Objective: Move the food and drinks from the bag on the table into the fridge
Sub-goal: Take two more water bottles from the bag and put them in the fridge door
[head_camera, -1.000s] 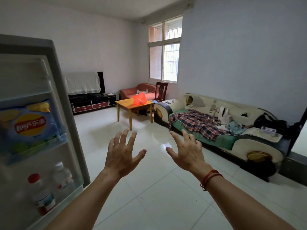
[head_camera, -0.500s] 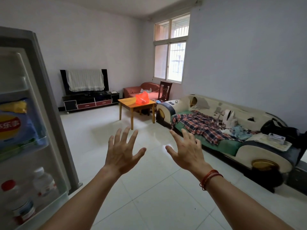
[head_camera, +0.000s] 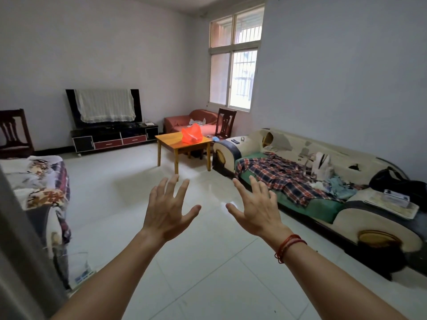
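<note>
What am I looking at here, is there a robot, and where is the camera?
No robot: a person wears one wide-angle camera on the head, so this single picture looks forward and down over their own arms. The left hand and right hand are stretched out in front, fingers spread, and hold nothing. Across the tiled room stands a wooden table with an orange plastic bag on it. That is the bag to be emptied, though its contents cannot be seen from here. To the right is a long sofa with a plaid shirt lying on it. A blurred grey edge at the far left may be the fridge door; I cannot tell.
</note>
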### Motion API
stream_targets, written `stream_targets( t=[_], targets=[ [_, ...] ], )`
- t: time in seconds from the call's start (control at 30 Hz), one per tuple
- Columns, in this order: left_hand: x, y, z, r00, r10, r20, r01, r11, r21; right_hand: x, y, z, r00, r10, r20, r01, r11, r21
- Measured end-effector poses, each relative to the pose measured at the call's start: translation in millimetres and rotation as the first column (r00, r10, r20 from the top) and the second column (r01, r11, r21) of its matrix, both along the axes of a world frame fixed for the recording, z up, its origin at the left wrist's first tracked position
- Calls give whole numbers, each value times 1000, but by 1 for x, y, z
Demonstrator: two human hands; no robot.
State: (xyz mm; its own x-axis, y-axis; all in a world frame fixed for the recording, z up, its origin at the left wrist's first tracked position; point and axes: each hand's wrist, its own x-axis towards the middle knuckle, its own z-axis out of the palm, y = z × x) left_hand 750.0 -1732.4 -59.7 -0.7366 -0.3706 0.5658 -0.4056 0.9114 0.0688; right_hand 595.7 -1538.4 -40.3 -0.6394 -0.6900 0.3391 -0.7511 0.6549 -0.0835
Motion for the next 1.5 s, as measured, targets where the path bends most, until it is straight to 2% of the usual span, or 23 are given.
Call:
stream_targets(
  t=[0.3,0.7,1.1,1.5],
  targets=[
    [-118,-121,9,999,-35,-20,35,999,20,-117,-120,6,999,-39,-13,39,999,36],
    [-255,-235,-16,998,-39,59,35,998,60,-262,-237,-18,999,-50,14,49,996,68],
    [-463,-368,-12,989,31,144,-41,996,73,-478,-380,-26,999,-6,49,2,997,71],
    [-606,-497,-30,982,59,179,-85,987,138,-631,-512,-50,996,24,91,-34,993,112]
  ],
)
